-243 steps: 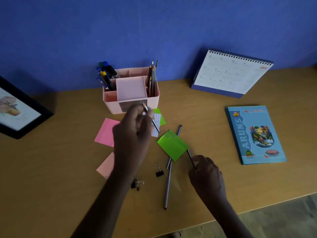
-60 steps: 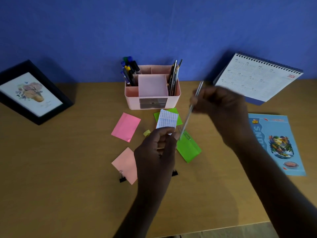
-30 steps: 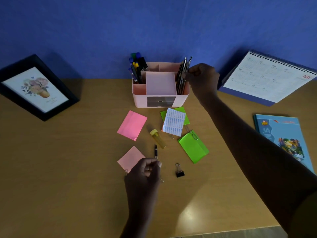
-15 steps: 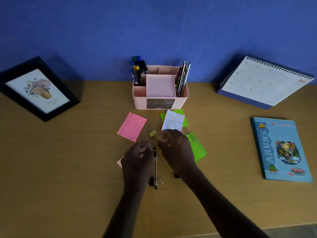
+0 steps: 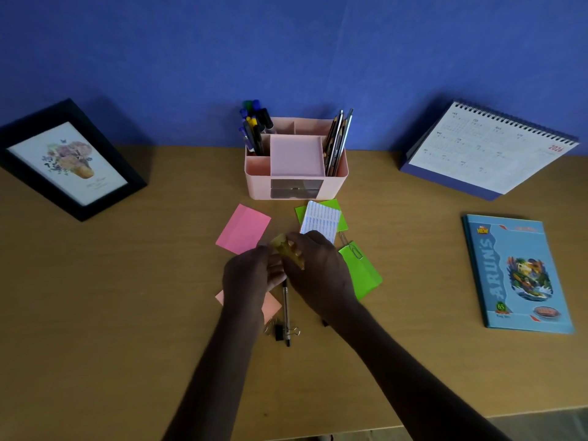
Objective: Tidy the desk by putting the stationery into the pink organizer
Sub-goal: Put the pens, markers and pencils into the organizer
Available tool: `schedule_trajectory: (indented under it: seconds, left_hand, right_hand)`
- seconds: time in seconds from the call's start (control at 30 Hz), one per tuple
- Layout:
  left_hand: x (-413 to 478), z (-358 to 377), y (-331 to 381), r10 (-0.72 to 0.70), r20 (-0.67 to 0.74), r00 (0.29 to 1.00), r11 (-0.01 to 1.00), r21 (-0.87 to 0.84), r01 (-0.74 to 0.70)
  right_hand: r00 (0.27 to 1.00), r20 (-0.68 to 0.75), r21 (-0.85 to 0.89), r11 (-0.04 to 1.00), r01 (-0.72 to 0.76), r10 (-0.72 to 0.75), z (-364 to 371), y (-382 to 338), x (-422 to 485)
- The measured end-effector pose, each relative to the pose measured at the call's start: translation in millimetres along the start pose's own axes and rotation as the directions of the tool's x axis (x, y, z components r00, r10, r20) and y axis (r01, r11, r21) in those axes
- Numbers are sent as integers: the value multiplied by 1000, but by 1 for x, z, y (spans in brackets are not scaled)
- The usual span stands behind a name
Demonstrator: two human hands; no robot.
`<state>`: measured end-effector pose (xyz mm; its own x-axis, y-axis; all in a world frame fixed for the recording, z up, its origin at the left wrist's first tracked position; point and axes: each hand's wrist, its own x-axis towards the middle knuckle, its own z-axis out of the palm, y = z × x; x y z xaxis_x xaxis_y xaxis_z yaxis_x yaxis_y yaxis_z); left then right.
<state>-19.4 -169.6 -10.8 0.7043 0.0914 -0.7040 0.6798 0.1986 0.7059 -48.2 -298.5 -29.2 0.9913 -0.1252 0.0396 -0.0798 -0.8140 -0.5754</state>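
two grips meet mid-frame: your right grip (image 5: 315,268) pinches the yellow highlighter (image 5: 286,251), probably to carry it to the pink organizer (image 5: 334,186) at upper centre; your left grip (image 5: 246,278) curls beside it, holding something or not, i cannot tell.

Both forearms reach forward and come together. The right hand (image 5: 318,265) pinches a small yellow object (image 5: 283,247) with curled fingers. The left hand (image 5: 251,275), fingers bent, is just beside it; its grasp is unclear.
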Motion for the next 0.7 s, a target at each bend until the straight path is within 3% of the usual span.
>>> schedule_trajectory:
  seconds: [0.23,0.37,0.7]
  left_hand:
    - [-25,-1,20,174,104,979,980,-116,-162]
    - [-32,4,35,356,172,918,933,-122,-339]
    - [-11,26,55,615,37,788,788,-36,-614]
  right_hand:
    - [988,-127,212,971,110,-85,-30,-9,6]
    - [968,-224,294,940,175,-110,-51,-19,21]
    - [912,-388,312,913,262,-129,-56,-29,65]
